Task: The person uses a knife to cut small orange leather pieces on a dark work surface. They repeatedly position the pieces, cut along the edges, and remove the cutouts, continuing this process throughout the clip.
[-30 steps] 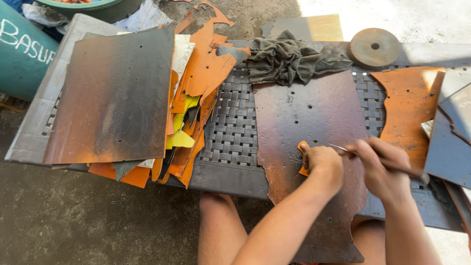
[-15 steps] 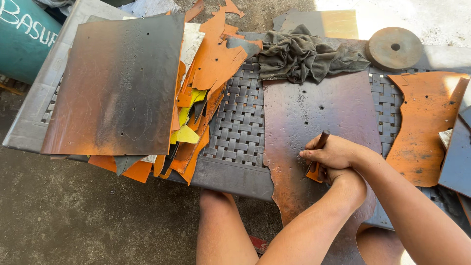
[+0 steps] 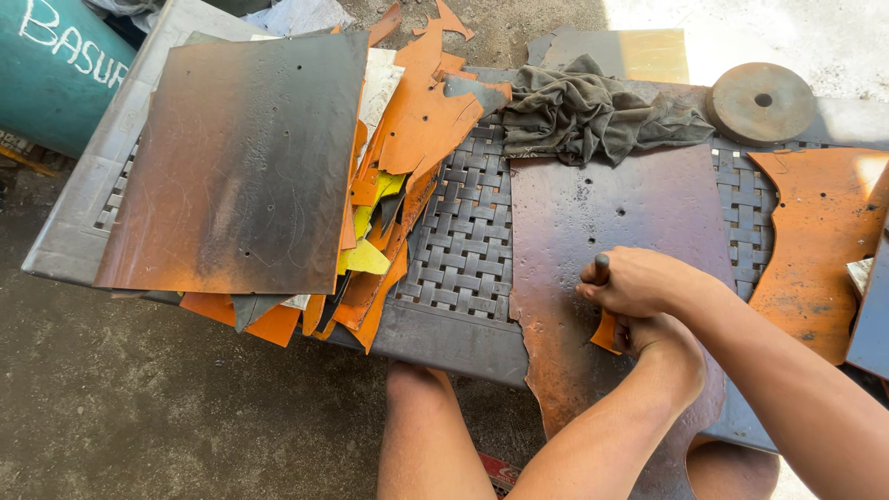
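Note:
My right hand (image 3: 639, 281) is a closed fist around a dark tool handle (image 3: 602, 268) that stands upright on a small orange leather piece (image 3: 607, 333). Just below it, my left hand (image 3: 662, 356) holds that orange piece down against a large dark brown leather sheet (image 3: 602, 199). The sheet lies on a woven-top metal table (image 3: 463, 241) and hangs over its near edge. The tool's tip is hidden under my right hand.
A stack of orange, yellow and dark leather sheets (image 3: 250, 157) covers the table's left side. A crumpled grey rag (image 3: 583, 111) and a round metal disc (image 3: 761, 102) lie at the back. More orange leather (image 3: 815, 241) sits right; a teal drum (image 3: 56, 65) stands far left.
My right hand has crossed left over my left hand and turned the tool upright in a fist. The left hand has stayed on the orange piece. The view has shifted slightly.

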